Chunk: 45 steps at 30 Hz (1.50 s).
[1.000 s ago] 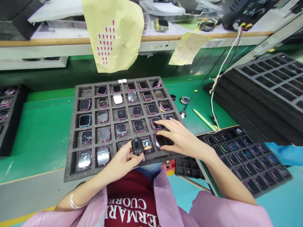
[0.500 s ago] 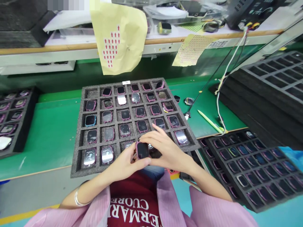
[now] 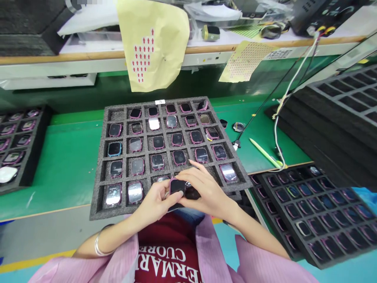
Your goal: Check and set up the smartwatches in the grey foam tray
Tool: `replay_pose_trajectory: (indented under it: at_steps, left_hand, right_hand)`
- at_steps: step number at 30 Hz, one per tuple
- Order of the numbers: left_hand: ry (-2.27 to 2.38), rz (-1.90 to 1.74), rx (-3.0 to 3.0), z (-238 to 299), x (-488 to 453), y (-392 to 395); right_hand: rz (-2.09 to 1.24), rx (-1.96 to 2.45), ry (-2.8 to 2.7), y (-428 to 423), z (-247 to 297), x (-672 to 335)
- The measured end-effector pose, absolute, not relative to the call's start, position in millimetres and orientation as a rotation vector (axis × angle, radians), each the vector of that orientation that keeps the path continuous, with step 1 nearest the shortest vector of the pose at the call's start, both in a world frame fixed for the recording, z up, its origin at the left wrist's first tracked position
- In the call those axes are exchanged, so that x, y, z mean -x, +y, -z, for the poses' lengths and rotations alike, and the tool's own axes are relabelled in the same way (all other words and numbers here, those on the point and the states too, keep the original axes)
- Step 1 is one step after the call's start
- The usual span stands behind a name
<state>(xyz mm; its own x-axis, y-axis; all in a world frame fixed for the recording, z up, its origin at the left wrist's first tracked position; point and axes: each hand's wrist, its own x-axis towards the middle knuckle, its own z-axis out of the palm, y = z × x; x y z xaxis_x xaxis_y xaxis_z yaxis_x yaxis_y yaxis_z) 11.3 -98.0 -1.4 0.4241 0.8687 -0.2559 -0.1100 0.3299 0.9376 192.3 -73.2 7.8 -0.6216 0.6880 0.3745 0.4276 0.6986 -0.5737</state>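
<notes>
A smartwatch (image 3: 176, 185) with a purple frame and dark screen is held just above the front edge of a grey foam tray (image 3: 97, 192). My left hand (image 3: 156, 198) is closed around its left side, the thumb lying on the screen. From the other side my right hand (image 3: 207, 190) curls its fingers over the top edge and its thumb along the bottom. Beneath the right palm, a second dark screen partly shows; whether it is held or lies in the tray, I cannot tell. Around my hands, the tray's compartments carry purple-framed watches and one blue-framed watch (image 3: 114, 149).
A second watch tray (image 3: 32, 165) stands at left. Lower right are stacked watch trays (image 3: 321, 261), below tall black foam trays (image 3: 330, 137). A green pen (image 3: 265, 153), a cable (image 3: 277, 129) and small watch parts lie right of the tray. Yellow paper (image 3: 159, 47) hangs from the shelf.
My left thumb has moved up from the watch's lower edge onto its screen. The watch looks tilted a little more. The whole view has shifted slightly.
</notes>
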Motion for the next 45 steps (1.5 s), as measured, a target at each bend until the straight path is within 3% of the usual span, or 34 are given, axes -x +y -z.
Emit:
replay_pose_trajectory:
  at_steps: [29, 38, 45]
  left_hand:
    - [0.956, -0.622, -1.099, 2, -13, -103]
    - [0.928, -0.516, -1.109, 3, -11, -107]
    - [0.894, -0.546, -1.075, -4, -13, -107]
  right_hand:
    - [-0.754, 0.797, -2.224, -71, -11, -206]
    - [-0.484, 1.229, -2.468, -66, -26, -278]
    - [-0.408, 1.283, -2.578, -65, -42, -316]
